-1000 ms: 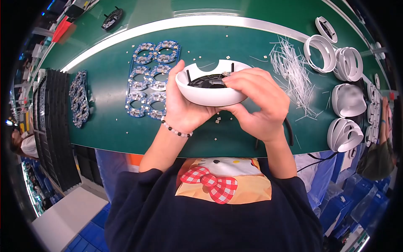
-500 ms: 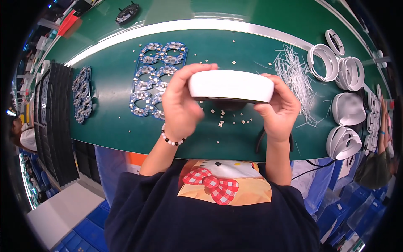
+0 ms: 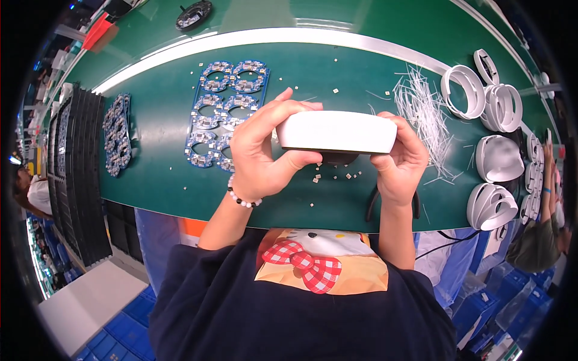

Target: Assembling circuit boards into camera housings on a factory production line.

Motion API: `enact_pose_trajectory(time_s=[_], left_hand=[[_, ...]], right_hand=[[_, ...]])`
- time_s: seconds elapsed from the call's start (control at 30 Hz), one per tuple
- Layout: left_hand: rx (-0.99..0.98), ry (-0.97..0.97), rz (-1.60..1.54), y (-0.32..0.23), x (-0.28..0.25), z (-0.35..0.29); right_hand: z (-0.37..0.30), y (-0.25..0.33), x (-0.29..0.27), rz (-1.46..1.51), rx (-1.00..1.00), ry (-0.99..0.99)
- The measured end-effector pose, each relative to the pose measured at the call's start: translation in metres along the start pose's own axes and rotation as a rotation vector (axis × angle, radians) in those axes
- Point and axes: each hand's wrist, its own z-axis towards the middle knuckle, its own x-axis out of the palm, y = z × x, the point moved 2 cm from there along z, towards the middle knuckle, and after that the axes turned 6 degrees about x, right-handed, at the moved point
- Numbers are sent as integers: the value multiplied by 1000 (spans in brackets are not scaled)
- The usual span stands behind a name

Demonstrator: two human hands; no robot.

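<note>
Above the green work table, a white round plastic housing (image 3: 338,131) is held edge-on between my two hands, with a dark underside along its lower edge. My left hand (image 3: 265,141) grips its left end, thumb pressed under the lower edge and fingers behind. At the opposite end my right hand (image 3: 404,156) closes round it, thumb below and fingers over the side. Behind my left hand lies a panel of blue circuit boards (image 3: 209,110), partly covered by that hand. Black curved tool handles (image 3: 371,206) show by my right wrist.
White thin strips (image 3: 421,120) lie heaped to the right, beside several white ring housings (image 3: 463,90). Tiny pale square chips (image 3: 317,178) are scattered about. More circuit boards (image 3: 117,135) and a black rack stack (image 3: 78,174) stand left. A dark round assembly (image 3: 194,15) sits beyond the white rail.
The housing has shifted slightly right and down, and tilts less. My left thumb has come under its lower edge. Beyond the rail, the dark round assembly has moved right.
</note>
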Motion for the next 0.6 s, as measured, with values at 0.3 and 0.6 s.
enact_pose_trajectory(time_s=[0.3, 0.6], left_hand=[[34, 209, 265, -8, -10, 9], [-67, 144, -53, 2, -11, -6]], right_hand=[[12, 34, 12, -732, -339, 141], [18, 39, 10, -770, -412, 105]])
